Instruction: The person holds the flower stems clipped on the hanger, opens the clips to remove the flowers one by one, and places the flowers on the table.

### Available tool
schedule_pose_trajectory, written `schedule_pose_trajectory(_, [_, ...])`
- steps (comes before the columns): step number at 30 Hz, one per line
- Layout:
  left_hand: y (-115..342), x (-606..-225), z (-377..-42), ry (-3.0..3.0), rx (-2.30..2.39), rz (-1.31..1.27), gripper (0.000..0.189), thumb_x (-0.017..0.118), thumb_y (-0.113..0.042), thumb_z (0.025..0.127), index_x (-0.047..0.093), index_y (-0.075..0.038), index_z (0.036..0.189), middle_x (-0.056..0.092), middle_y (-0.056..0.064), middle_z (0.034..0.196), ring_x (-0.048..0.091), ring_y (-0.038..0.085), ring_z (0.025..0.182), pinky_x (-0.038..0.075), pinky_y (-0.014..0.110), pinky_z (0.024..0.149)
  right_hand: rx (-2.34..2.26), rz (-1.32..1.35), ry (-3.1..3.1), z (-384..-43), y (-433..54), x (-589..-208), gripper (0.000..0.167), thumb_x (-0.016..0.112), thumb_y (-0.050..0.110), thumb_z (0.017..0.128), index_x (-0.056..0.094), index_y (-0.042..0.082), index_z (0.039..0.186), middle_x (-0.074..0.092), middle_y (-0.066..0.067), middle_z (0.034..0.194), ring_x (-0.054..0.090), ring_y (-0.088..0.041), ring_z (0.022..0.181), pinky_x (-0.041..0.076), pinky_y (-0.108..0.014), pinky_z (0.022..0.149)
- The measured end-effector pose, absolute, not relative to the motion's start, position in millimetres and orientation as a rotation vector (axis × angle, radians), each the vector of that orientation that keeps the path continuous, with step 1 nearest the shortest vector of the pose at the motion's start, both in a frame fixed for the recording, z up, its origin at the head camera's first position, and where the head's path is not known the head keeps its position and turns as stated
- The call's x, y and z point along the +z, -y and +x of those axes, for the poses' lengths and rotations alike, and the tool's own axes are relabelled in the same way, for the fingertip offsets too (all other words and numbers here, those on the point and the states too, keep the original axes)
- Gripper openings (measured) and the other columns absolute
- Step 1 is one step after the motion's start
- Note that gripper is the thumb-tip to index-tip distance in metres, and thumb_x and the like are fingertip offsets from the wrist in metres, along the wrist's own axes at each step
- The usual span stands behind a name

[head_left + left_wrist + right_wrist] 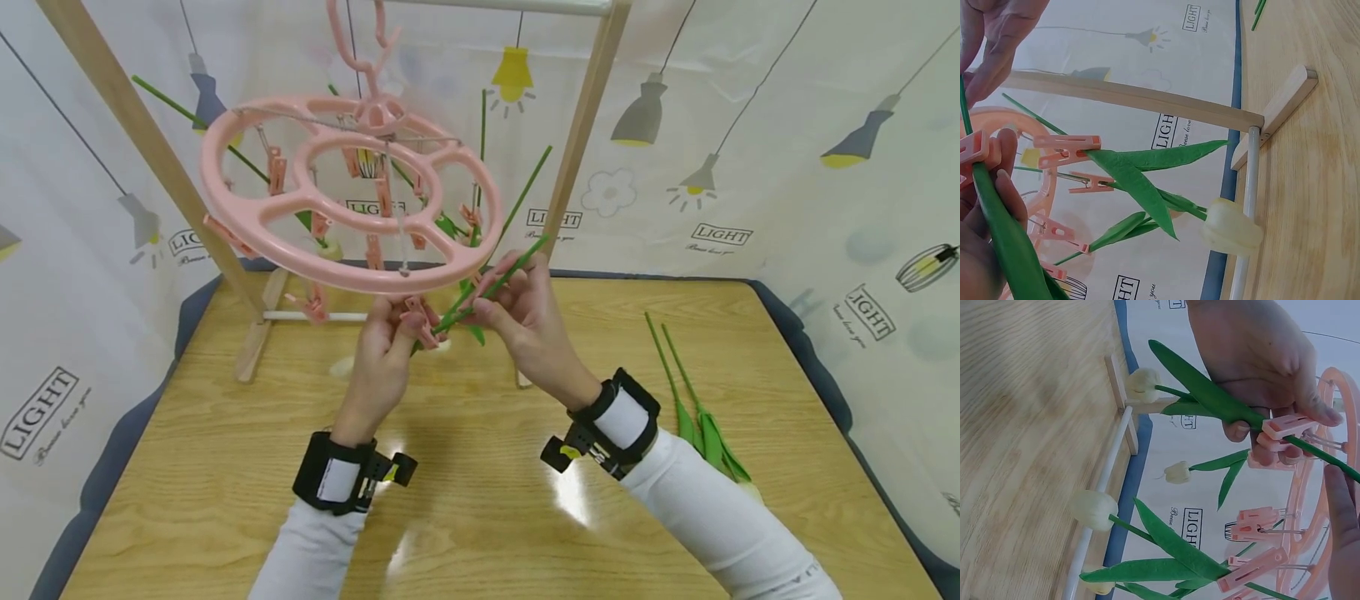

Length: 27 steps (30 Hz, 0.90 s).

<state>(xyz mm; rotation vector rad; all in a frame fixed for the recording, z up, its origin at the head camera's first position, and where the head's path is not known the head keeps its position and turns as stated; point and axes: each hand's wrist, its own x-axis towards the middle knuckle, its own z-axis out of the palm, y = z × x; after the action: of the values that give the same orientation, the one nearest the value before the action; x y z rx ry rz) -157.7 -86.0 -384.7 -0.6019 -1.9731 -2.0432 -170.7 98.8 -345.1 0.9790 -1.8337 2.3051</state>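
Tulip (519, 263) held aslant by the near rim of the ring (337, 271), its long axis rising from leaves (1210, 394) below the left hand (378, 358) to the bare stem end at the right hand (536, 329). Peg (1289, 426) pinched by the left thumb and fingers, stem pinched by the right. Stem crossed at the peg's mouth, nearer the left hand; whether it is gripped there cannot be told.
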Motion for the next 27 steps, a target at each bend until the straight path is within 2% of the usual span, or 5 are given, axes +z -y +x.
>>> schedule_pose_trajectory(6, [86.1,-384.9,-158.4,2.0,-2.01,-0.597,0.033,0.043,-0.02,0.103,0.042,0.009,0.119,0.058,0.009,0.095,0.06,0.007,0.072,0.057,0.021,0.069,2.269,0.996,1.861,-170.7,-97.9,-347.5,0.039,0.043,-0.011,0.099,0.032,0.017,0.122,0.057,-0.009,0.103,0.071,-0.017,0.091,0.061,-0.043,0.085])
schedule_pose_trajectory(9, [86.3,-385.1,-157.8,2.011,-2.007,-0.597,0.032,0.04,-0.019,0.105,0.041,0.01,0.119,0.057,0.013,0.095,0.06,0.007,0.072,0.058,0.024,0.07,2.249,0.995,1.883,-171.0,-96.8,-347.8,0.035,0.043,-0.01,0.099,0.03,0.01,0.125,0.056,-0.009,0.102,0.071,-0.017,0.09,0.06,-0.049,0.084])
schedule_pose_trajectory(13, [86.1,-384.5,-157.2,1.999,-2.018,-0.606,0.033,0.037,-0.019,0.105,0.041,0.011,0.117,0.056,0.009,0.094,0.06,0.009,0.072,0.058,0.024,0.071,2.247,0.989,1.891,-170.3,-94.7,-346.6,0.037,0.041,-0.009,0.1,0.023,-0.001,0.13,0.055,-0.01,0.102,0.07,-0.017,0.091,0.059,-0.053,0.083])
schedule_pose_trajectory(17, [85.8,-383.1,-156.5,1.964,-2.017,-0.613,0.031,0.039,-0.019,0.105,0.043,0.01,0.116,0.057,0.004,0.092,0.061,0.009,0.07,0.057,0.022,0.067,2.247,0.986,1.897,-168.9,-92.5,-344.1,0.04,0.041,-0.009,0.1,0.02,-0.002,0.135,0.052,-0.013,0.102,0.069,-0.016,0.09,0.061,-0.049,0.081])
schedule_pose_trajectory(27, [86.1,-383.8,-156.5,1.954,-1.927,-0.596,0.021,0.043,-0.01,0.104,0.051,0.009,0.11,0.06,0.017,0.085,0.06,0.006,0.062,0.054,0.022,0.058,2.197,0.974,1.9,-172.6,-93.9,-344.7,0.043,0.043,-0.007,0.101,0.024,-0.006,0.14,0.056,0.001,0.103,0.067,-0.014,0.09,0.058,-0.058,0.08])
